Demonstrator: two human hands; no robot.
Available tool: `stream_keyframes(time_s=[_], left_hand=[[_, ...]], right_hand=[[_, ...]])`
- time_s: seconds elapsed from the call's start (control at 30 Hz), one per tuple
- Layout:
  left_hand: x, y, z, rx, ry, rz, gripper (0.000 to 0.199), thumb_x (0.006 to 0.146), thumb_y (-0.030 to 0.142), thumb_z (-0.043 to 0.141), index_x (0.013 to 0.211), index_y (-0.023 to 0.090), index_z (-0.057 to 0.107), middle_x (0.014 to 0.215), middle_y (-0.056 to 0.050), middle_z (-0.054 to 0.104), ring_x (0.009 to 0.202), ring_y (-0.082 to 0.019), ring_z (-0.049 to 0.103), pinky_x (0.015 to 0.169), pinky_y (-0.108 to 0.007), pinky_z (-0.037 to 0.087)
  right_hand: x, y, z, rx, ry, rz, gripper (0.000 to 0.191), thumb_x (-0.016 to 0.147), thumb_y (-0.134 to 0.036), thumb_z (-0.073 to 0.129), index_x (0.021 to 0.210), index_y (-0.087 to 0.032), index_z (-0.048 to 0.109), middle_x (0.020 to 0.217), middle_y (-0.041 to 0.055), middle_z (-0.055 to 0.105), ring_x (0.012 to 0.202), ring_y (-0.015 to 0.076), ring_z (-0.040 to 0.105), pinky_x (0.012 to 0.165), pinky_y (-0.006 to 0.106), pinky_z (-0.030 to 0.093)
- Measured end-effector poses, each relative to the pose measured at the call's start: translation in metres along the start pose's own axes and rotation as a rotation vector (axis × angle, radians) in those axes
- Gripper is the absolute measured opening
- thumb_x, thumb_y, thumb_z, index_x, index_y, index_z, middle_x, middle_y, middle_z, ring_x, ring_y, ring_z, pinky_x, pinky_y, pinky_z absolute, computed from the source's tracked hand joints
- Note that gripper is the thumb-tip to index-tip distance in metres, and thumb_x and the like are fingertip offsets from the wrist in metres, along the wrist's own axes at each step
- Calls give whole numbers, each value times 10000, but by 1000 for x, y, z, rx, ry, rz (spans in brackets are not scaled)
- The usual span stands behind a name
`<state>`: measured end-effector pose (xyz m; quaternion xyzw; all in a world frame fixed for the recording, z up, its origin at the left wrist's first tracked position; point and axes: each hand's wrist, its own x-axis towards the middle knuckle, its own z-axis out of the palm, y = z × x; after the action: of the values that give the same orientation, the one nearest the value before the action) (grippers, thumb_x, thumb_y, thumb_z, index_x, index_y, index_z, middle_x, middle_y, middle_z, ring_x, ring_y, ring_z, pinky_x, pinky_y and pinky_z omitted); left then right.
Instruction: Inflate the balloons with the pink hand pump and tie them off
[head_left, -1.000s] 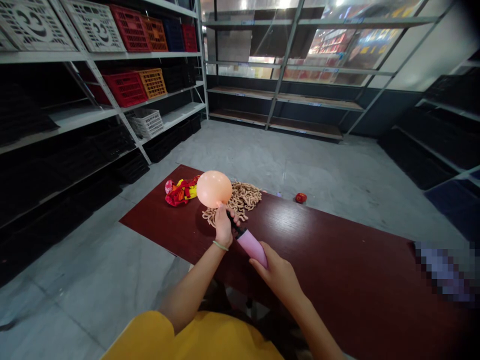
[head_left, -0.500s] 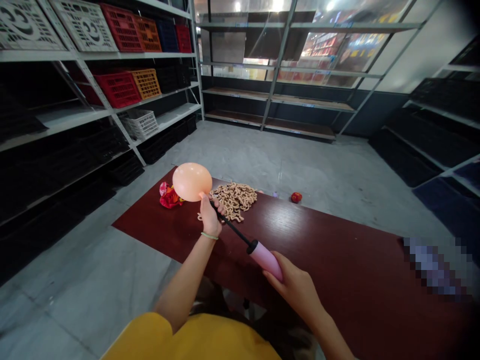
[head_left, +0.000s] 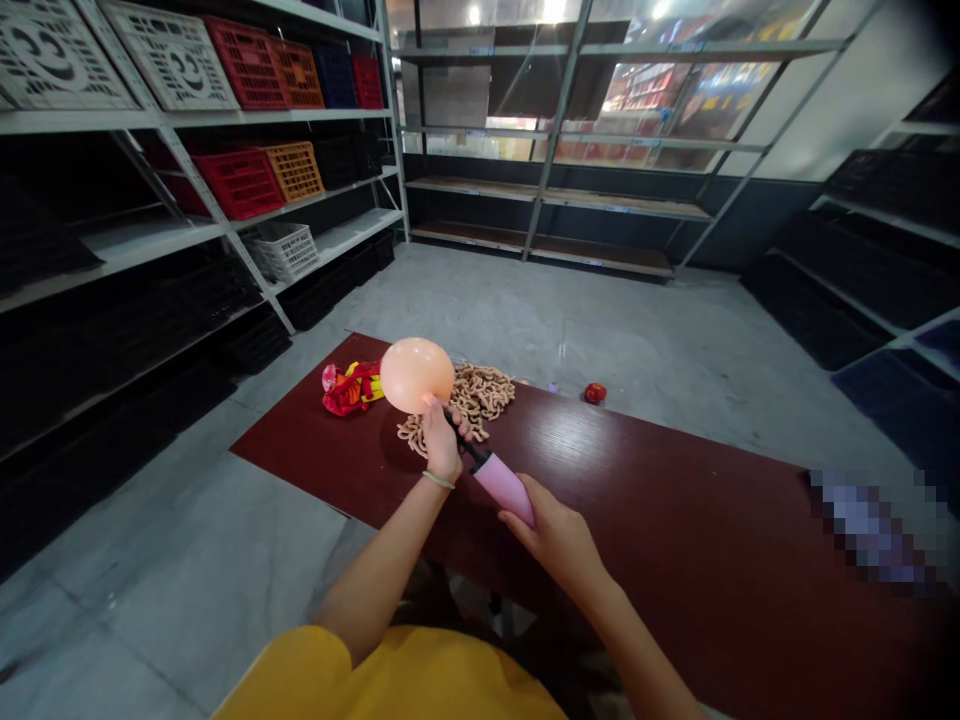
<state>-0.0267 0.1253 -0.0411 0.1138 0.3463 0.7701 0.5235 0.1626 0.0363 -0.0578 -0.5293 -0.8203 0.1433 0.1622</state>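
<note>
Above a table, the left hand pinches a balloon on a pump the right hand grips.

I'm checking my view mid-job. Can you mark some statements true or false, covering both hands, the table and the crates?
1. The left hand is at the neck of the round peach balloon. True.
2. The right hand grips the pink barrel of the pink-and-black tubular pump. True.
3. The tan twisted pieces stand in a neat row. False: the tan twisted pieces lie heaped on the dark red table.
4. The crumpled red-and-yellow bundle lies right of that heap. False: the bundle lies left of it in this view.
5. The white plastic crate sits on a lower shelf than the orange plastic crate. True.
</note>
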Motion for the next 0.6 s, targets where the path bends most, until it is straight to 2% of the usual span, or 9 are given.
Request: stream_keyframes(time_s=[0.2,0.3,0.43,0.6], left_hand=[[29,31,-2,-56,19,49,358,888,528,553,770,208,445,533,75,374,353,-60,342,329,-182,259],[34,37,-4,-57,22,50,358,889,528,549,766,211,439,535,75,360,358,-59,329,330,-181,248],[28,28,-2,-37,23,64,362,876,532,565,769,211,437,547,73,372,370,-55,335,336,-173,249],[3,3,6,0,-32,2,377,875,558,550,776,214,432,549,68,395,374,-61,356,342,-175,279]], right_hand=[[-34,28,-17,16,-17,-39,542,890,-458,574,1360,-211,464,1296,111,630,1092,281,662,827,377,558],[-44,32,-20,17,-4,-42,504,896,-452,561,1338,-222,485,1288,106,637,1092,272,663,826,366,560],[-40,25,-12,-6,16,26,484,883,-435,569,1309,-213,510,1241,99,665,1024,284,692,796,377,563],[-15,4,-2,13,16,81,478,884,-449,567,1297,-216,508,1216,86,677,972,292,708,736,360,559]])
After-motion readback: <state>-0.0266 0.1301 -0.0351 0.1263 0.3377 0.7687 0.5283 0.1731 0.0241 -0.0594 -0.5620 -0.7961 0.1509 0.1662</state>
